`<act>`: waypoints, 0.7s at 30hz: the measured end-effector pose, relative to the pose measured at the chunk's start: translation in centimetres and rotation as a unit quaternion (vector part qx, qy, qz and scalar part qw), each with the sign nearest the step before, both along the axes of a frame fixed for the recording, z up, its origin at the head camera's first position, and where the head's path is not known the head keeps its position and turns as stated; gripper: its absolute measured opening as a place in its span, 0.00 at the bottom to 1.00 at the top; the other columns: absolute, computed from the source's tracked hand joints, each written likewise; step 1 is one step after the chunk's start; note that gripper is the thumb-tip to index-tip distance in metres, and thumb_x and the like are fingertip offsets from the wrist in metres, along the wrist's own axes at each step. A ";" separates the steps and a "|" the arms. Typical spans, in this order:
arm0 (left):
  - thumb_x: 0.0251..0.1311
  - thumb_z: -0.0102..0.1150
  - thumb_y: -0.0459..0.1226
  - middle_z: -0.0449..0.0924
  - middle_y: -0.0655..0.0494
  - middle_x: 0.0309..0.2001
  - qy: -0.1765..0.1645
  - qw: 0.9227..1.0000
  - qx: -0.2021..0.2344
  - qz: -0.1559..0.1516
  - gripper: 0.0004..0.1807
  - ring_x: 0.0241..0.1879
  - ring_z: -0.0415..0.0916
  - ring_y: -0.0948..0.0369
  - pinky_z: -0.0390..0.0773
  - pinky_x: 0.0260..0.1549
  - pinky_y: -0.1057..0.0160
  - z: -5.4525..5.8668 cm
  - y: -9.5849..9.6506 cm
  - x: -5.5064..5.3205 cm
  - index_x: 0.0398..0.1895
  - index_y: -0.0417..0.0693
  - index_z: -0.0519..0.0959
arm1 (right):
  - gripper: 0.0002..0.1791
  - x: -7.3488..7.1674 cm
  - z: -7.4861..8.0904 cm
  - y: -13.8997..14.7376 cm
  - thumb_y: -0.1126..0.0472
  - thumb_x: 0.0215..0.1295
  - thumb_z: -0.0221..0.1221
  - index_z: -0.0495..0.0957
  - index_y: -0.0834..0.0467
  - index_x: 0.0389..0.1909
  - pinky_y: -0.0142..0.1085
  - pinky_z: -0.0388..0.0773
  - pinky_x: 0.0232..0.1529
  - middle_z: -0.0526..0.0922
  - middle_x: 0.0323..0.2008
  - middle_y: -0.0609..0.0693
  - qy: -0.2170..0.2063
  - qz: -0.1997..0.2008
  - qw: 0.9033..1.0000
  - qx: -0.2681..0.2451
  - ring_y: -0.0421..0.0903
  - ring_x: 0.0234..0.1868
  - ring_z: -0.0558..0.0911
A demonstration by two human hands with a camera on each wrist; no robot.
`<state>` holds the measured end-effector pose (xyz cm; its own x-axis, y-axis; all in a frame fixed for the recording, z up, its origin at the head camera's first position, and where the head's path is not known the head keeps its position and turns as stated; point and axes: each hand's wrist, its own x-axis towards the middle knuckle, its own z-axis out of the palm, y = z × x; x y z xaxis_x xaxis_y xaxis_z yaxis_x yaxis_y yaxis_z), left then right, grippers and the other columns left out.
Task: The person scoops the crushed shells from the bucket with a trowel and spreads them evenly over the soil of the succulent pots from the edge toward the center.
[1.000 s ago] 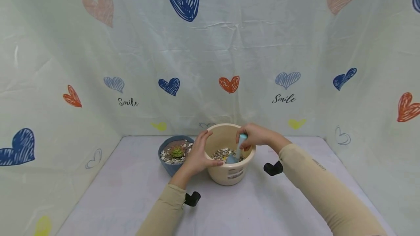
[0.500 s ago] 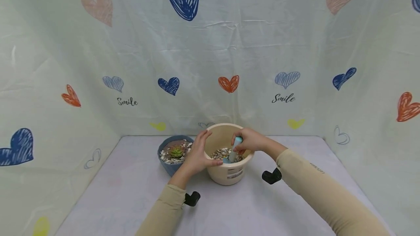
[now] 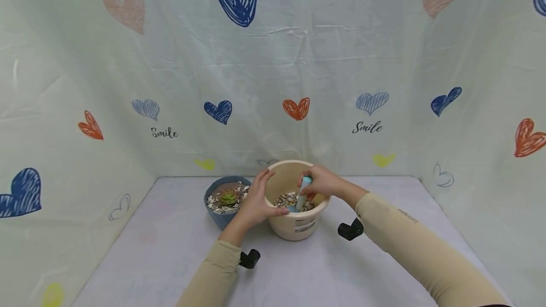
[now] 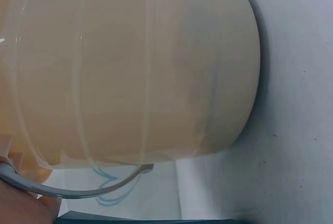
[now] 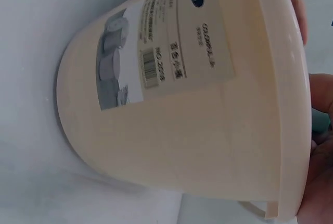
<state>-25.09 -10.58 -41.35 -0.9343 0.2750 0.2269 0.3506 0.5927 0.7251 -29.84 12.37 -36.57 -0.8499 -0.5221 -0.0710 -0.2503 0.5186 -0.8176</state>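
Note:
A cream plastic bucket (image 3: 293,227) stands upright, with a layer of mixed pebbles (image 3: 286,200) at its bottom. My left hand (image 3: 256,205) grips its rim from the left, thumb along the front edge and fingers at the left side. Inside the bucket, my right hand (image 3: 323,183) holds a small trowel (image 3: 304,188) by its light-blue handle. The trowel's blade is down at the pebbles, partly hidden by the near rim. In the right wrist view, the bucket's printed label (image 5: 151,52) faces the camera, and the wall hides most of the trowel.
Just left of the bucket stands a blue pot (image 3: 218,219) with a green succulent (image 3: 229,196) and white stones, partly behind my left hand. Both stand on a white-covered table (image 3: 170,250). A heart-printed curtain (image 3: 256,70) surrounds the table at the back and sides. The bucket's grey handle (image 4: 78,194) hangs outside.
My right hand and the trowel have shifted left inside the bucket, and the blade now shows less above the near rim. My left hand stays on the rim.

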 end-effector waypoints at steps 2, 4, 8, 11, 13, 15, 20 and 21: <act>0.38 0.81 0.48 0.44 0.52 0.76 0.002 1.000 0.002 -0.002 0.61 0.73 0.44 0.44 0.58 0.60 0.34 0.0 0.0 0.0 0.76 0.55 0.54 | 0.07 0.0 0.0 -0.1 0.73 0.56 0.66 0.79 0.68 0.35 0.43 0.83 0.30 0.81 0.27 0.55 -0.006 -0.011 1.000 -0.010 0.50 0.24 0.84; 0.38 0.81 0.47 0.43 0.52 0.76 0.002 1.000 0.004 -0.004 0.61 0.73 0.43 0.45 0.58 0.60 0.34 0.0 0.0 0.0 0.76 0.55 0.54 | 0.07 0.0 -0.1 -0.2 0.72 0.56 0.66 0.79 0.68 0.34 0.42 0.83 0.31 0.82 0.27 0.55 -0.012 -0.024 0.999 -0.019 0.51 0.25 0.85; 0.39 0.81 0.47 0.43 0.53 0.76 0.000 1.000 0.002 -0.003 0.61 0.73 0.43 0.45 0.59 0.60 0.34 0.0 0.0 0.0 0.76 0.55 0.53 | 0.07 -0.1 -0.1 -0.3 0.72 0.56 0.67 0.78 0.67 0.34 0.44 0.83 0.32 0.82 0.27 0.56 -0.018 -0.046 0.998 -0.032 0.51 0.25 0.85; 0.38 0.81 0.47 0.43 0.53 0.76 0.000 1.000 0.003 -0.001 0.61 0.73 0.43 0.45 0.59 0.60 0.33 0.1 0.0 0.0 0.76 0.56 0.54 | 0.08 -0.1 0.0 -0.2 0.73 0.57 0.66 0.77 0.68 0.36 0.47 0.83 0.34 0.81 0.28 0.57 -0.026 -0.064 0.997 -0.043 0.49 0.24 0.84; 0.38 0.81 0.47 0.43 0.53 0.76 0.001 1.000 0.003 -0.001 0.61 0.73 0.43 0.45 0.59 0.60 0.34 0.1 0.0 0.0 0.76 0.55 0.54 | 0.09 0.0 0.1 -0.2 0.73 0.58 0.65 0.77 0.70 0.37 0.47 0.83 0.34 0.80 0.27 0.57 -0.029 -0.074 0.995 -0.053 0.48 0.23 0.84; 0.38 0.81 0.48 0.44 0.53 0.76 0.002 1.000 0.004 -0.002 0.61 0.73 0.44 0.45 0.59 0.60 0.34 0.1 0.0 0.0 0.76 0.55 0.54 | 0.10 0.1 0.2 0.0 0.74 0.58 0.64 0.76 0.72 0.39 0.46 0.83 0.34 0.80 0.27 0.58 -0.036 -0.085 0.994 -0.062 0.47 0.23 0.84; 0.38 0.81 0.48 0.44 0.51 0.76 0.002 1.000 0.005 -0.003 0.60 0.73 0.44 0.45 0.58 0.61 0.34 0.1 0.0 0.0 0.76 0.55 0.54 | 0.10 0.1 0.1 0.5 0.74 0.58 0.64 0.75 0.73 0.39 0.45 0.83 0.34 0.80 0.28 0.59 -0.047 -0.097 0.990 -0.093 0.47 0.23 0.84; 0.38 0.81 0.48 0.45 0.51 0.76 0.003 1.000 0.005 -0.003 0.60 0.73 0.44 0.44 0.58 0.61 0.34 0.1 0.0 0.0 0.76 0.54 0.54 | 0.10 0.1 0.0 0.6 0.74 0.58 0.64 0.75 0.73 0.39 0.45 0.83 0.34 0.80 0.28 0.59 -0.048 -0.101 0.989 -0.101 0.47 0.23 0.84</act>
